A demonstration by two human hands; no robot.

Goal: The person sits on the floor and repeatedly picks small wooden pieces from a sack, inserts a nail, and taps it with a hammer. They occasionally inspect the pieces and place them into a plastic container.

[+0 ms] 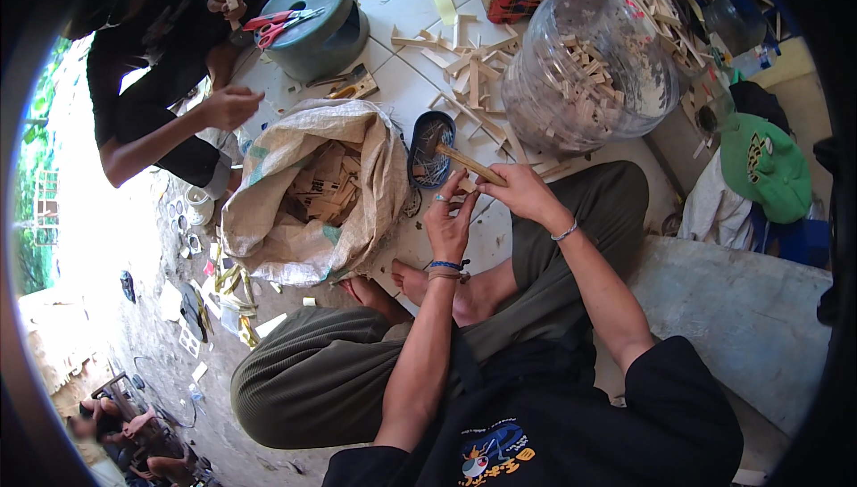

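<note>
**Brown wooden stick (470,165) in right hand (527,192), pale wood piece (467,185) in left hand (450,221)**

Position: both pieces held up in front of the crossed legs, over the white tiled floor (391,78). Stick slants far-left from the right fist; its free end overlaps, in view, the right edge of a dark oval dish (413,146) of nails (433,155). Gap beneath not readable.

Hands: right closed around the stick's near end. Left narrow, thumb and fingertips pinching the pale piece just beside the stick.

Surroundings: woven sack (254,192) of wood offcuts (326,185) by the tiled floor's left edge; clear plastic jar (534,85) of small blocks (580,81) toward its right edge; wooden strips (473,76) between them.

Handling (judged): stick stiff, light to moderate, probably not slippery; best gripped at its near end. Pale piece likely very light, rigid, perhaps prone to splitting; pinch by opposite sides, fingertips clear of the edges.
</note>
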